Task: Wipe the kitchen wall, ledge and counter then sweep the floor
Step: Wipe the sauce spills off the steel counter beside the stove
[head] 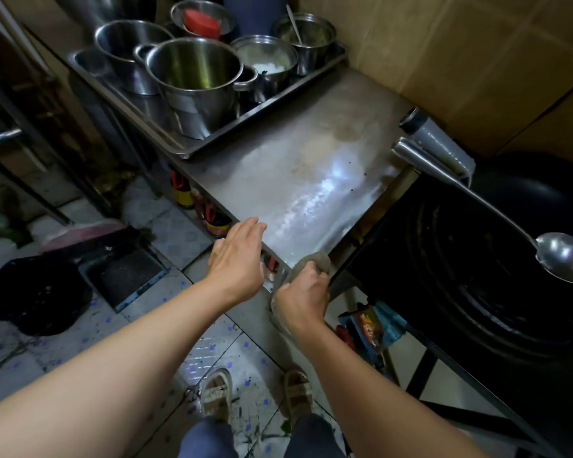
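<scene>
A wet, shiny steel counter point(298, 173) runs away from me. At its near corner my right hand point(303, 294) grips a grey cloth point(315, 261) and holds it against the counter's front edge. My left hand point(237, 256) lies beside it with straight fingers, resting on the counter's left edge. The tan wall point(460, 51) rises behind the counter on the right. Below me is the dirty tiled floor point(209, 352) with scattered debris.
A steel tray point(212, 133) with several pots fills the far end of the counter. A large black wok point(497, 276) and a long ladle point(563, 256) sit to the right. A floor drain point(126, 276), a black bag point(33, 292), and bottles point(212, 216) under the counter are at left.
</scene>
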{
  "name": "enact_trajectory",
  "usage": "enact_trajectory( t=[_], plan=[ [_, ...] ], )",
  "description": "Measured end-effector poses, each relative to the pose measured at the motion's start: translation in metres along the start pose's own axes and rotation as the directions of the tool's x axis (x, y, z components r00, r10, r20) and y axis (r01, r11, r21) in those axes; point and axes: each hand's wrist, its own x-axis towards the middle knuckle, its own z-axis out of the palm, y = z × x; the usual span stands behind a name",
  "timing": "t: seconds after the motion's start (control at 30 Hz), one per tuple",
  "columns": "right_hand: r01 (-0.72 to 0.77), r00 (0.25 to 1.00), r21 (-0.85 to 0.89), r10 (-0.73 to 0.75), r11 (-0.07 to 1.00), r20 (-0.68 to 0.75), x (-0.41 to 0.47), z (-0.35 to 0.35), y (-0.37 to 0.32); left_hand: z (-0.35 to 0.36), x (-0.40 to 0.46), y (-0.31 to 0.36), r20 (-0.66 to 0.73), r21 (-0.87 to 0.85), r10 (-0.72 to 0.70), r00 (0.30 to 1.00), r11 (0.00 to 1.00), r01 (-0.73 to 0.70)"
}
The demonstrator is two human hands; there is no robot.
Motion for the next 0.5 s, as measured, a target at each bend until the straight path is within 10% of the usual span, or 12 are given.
enact_trajectory(
  t=[0.23, 0.5],
  plan=[
    [-0.006, 0.995, 0.067, -0.001, 0.998, 0.105, -0.019, 0.001, -0.012, -0.015, -0.004, -0.018, -0.039, -0.003, -0.03, 0.999, 1.0, 0.03],
    [0.386, 0.922, -0.05, -0.383, 0.921, 0.055, -0.015, 0.01, -0.067, -0.041, -0.003, -0.054, -0.106, -0.062, -0.115, 0.988, 0.992, 0.109]
  ],
)
